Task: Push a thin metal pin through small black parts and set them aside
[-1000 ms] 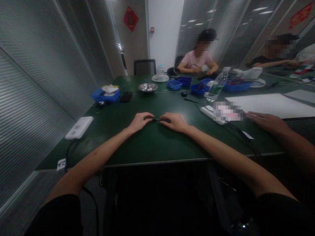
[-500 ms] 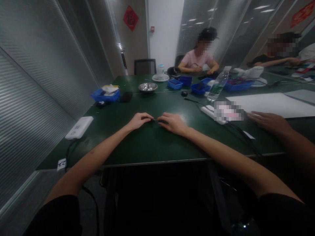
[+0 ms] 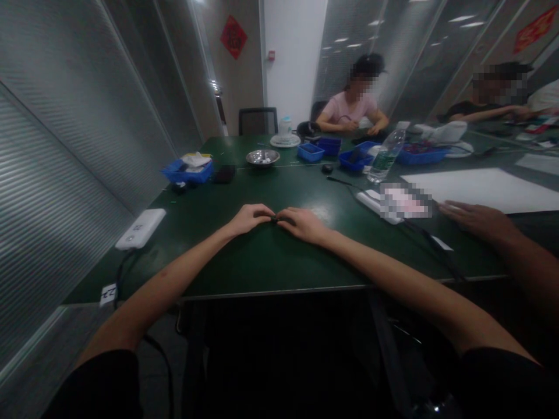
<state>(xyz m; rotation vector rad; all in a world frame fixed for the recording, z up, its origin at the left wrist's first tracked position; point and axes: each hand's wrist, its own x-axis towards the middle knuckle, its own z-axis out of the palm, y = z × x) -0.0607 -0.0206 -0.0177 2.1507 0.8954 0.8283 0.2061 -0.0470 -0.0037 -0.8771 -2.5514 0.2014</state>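
Note:
Over the middle of the green table (image 3: 244,267), my left hand (image 3: 248,219) and my right hand (image 3: 305,224) meet almost fingertip to fingertip. Between them is a small dark object (image 3: 273,219), mostly covered by the fingers, its kind too small to tell. My left thumb and fingers pinch it from the left side. The fingers of my right hand are closed on its other end, with the palm turned down. Both hands rest low, close to the tabletop.
A metal bowl (image 3: 262,157) with small pieces stands beyond my hands. Blue bins (image 3: 187,170) sit at the left and back. White power strips (image 3: 142,228) lie at both sides, and a water bottle (image 3: 388,154) stands at right. Another person's hand (image 3: 478,224) rests at right.
My fingertips have come closer together, and the shiny bit that showed between them is now covered. Otherwise both hands keep nearly the same place.

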